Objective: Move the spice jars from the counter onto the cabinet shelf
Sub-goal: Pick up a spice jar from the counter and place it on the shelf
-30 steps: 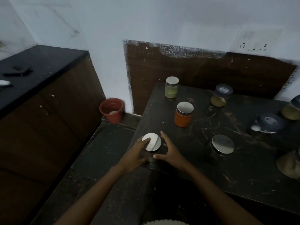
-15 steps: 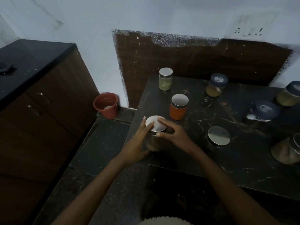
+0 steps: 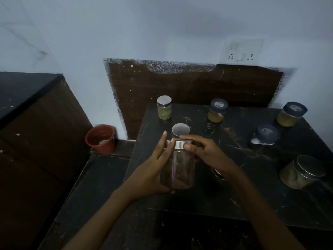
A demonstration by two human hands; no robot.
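A glass spice jar (image 3: 178,168) with a steel lid and brown contents is lifted off the dark counter (image 3: 252,177), held in both hands. My left hand (image 3: 151,170) wraps its side and bottom. My right hand (image 3: 201,152) grips the lid rim. Behind it, the steel lid of the orange jar (image 3: 180,130) shows, its body hidden. A green-filled jar (image 3: 164,110) stands at the counter's back left. Three blue-lidded jars (image 3: 217,110) (image 3: 291,114) (image 3: 266,135) and a steel-lidded jar (image 3: 302,172) stand to the right.
A red bucket (image 3: 101,138) stands on the floor by the wall. A brown cabinet with a black top (image 3: 27,91) runs along the left. A brown backboard (image 3: 198,87) and a wall socket (image 3: 241,51) are behind the counter. Another steel lid (image 3: 219,173) peeks under my right wrist.
Both hands closed on the front jar and raised it from the counter toward me, so it now hides the orange jar's body. The view tilted upward.
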